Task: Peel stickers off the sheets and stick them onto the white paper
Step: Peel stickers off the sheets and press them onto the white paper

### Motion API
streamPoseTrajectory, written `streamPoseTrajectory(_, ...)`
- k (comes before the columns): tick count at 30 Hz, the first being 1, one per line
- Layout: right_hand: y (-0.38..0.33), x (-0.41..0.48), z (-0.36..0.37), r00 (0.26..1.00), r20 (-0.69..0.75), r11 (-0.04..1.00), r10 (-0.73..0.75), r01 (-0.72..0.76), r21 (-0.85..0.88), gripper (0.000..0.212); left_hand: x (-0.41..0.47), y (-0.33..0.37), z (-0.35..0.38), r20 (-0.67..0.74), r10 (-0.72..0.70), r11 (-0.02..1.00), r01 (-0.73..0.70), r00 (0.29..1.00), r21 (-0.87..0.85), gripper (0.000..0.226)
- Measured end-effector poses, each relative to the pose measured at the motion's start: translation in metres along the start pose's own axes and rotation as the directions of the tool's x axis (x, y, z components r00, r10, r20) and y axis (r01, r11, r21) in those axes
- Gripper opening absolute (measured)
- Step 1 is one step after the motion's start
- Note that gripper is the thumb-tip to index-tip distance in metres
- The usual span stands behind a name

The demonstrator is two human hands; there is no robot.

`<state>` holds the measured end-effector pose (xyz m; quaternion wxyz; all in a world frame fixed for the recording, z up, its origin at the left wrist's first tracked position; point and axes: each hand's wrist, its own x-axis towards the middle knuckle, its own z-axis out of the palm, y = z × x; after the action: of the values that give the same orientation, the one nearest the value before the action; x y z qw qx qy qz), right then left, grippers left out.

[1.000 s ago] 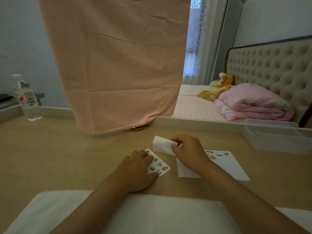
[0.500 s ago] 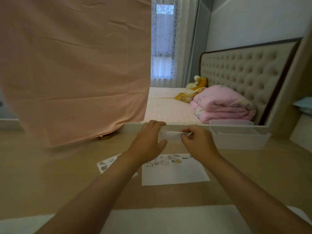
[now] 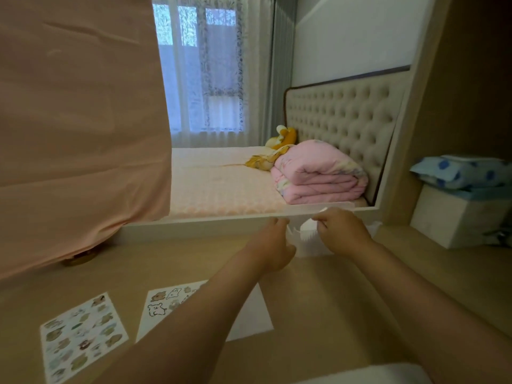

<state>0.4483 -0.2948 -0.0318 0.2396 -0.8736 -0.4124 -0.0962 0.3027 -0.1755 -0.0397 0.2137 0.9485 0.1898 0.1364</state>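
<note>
Fingers (image 3: pixel 322 221) of left hand (image 3: pixel 273 245) and right hand (image 3: pixel 343 231) pinch thin, jagged white strip (image 3: pixel 307 230).

Tan wood desk (image 3: pixel 332 300) ran back to a white frame (image 3: pixel 221 217). Past it was a bed (image 3: pixel 216 184) with a pale pink cover and a beige tufted headboard (image 3: pixel 340 115). A folded pink quilt (image 3: pixel 315 176) lay by the headboard, yellow plush (image 3: pixel 282 135) just behind it. Window (image 3: pixel 205 73) at back had sheer patterned curtains; daylight came through, rest was dim. White wall (image 3: pixel 354 34) above. Pink cloth (image 3: pixel 77 120) hung at left. At right, a white box (image 3: pixel 457 217) had a blue dotted cloth (image 3: pixel 465 173) on top.
</note>
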Motion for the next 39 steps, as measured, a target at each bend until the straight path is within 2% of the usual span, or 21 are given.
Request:
streamPoseTrajectory(3, 0.006, 0.003, 0.000, 0.993, 0.099, 0.997, 0.068, -0.065, -0.041, 0.045, 0.013, 0.002, 0.015, 0.051, -0.024, 0.999, 0.025, 0.998, -0.030, 0.068)
streamPoseTrajectory(6, 0.009, 0.003, 0.000, 0.973, 0.198, 0.968, 0.121, -0.071, -0.241, 0.049, 0.020, 0.001, 0.024, 0.036, -0.019, 0.996, 0.022, 0.999, -0.081, 0.063)
streamPoseTrajectory(8, 0.009, 0.001, -0.003, 0.952, 0.252, 0.952, 0.174, -0.098, -0.289, 0.058, 0.023, 0.000, 0.027, 0.025, -0.023, 0.995, 0.026, 0.999, -0.093, 0.063)
streamPoseTrajectory(11, 0.006, -0.001, -0.008, 0.945, 0.258, 0.941, 0.202, -0.114, -0.318, 0.060, 0.024, -0.003, 0.028, 0.035, -0.026, 0.996, 0.029, 0.999, -0.083, 0.066)
streamPoseTrajectory(13, 0.002, -0.002, -0.011, 0.965, 0.218, 0.941, 0.143, -0.065, -0.333, 0.052, 0.022, -0.004, 0.027, 0.038, -0.033, 0.996, 0.036, 0.999, -0.077, 0.069)
streamPoseTrajectory(15, -0.004, -0.004, -0.014, 0.988, 0.147, 0.955, 0.039, 0.007, -0.297, 0.040, 0.015, -0.006, 0.024, 0.032, -0.035, 0.997, 0.037, 0.999, -0.070, 0.070)
streamPoseTrajectory(18, -0.021, -0.012, -0.015, 0.989, 0.092, 0.987, -0.116, 0.125, -0.102, 0.031, -0.002, -0.011, 0.009, -0.017, -0.015, 1.000, 0.014, 1.000, -0.022, 0.064)
streamPoseTrajectory(22, -0.060, -0.032, -0.007, 0.970, 0.128, 0.970, -0.205, 0.184, 0.159, 0.026, -0.046, -0.030, -0.019, -0.110, -0.013, 0.999, 0.019, 0.994, 0.047, 0.053)
streamPoseTrajectory(26, -0.107, -0.052, 0.010, 0.947, 0.157, 0.953, -0.279, 0.253, 0.165, 0.027, -0.098, -0.062, -0.045, -0.168, -0.061, 0.992, 0.078, 0.984, 0.102, 0.047)
streamPoseTrajectory(30, -0.159, -0.077, 0.025, 0.915, 0.229, 0.920, -0.332, 0.261, 0.292, 0.028, -0.147, -0.094, -0.072, -0.200, -0.112, 0.980, 0.142, 0.974, 0.143, 0.041)
streamPoseTrajectory(35, -0.216, -0.109, 0.056, 0.856, 0.293, 0.885, -0.426, 0.328, 0.330, 0.029, -0.209, -0.131, -0.096, -0.172, -0.245, 0.903, 0.289, 0.954, 0.318, 0.040)
streamPoseTrajectory(39, -0.251, -0.133, 0.082, 0.798, 0.316, 0.846, -0.513, 0.406, 0.346, 0.037, -0.253, -0.159, -0.100, -0.103, -0.376, 0.834, 0.385, 0.921, 0.395, 0.050)
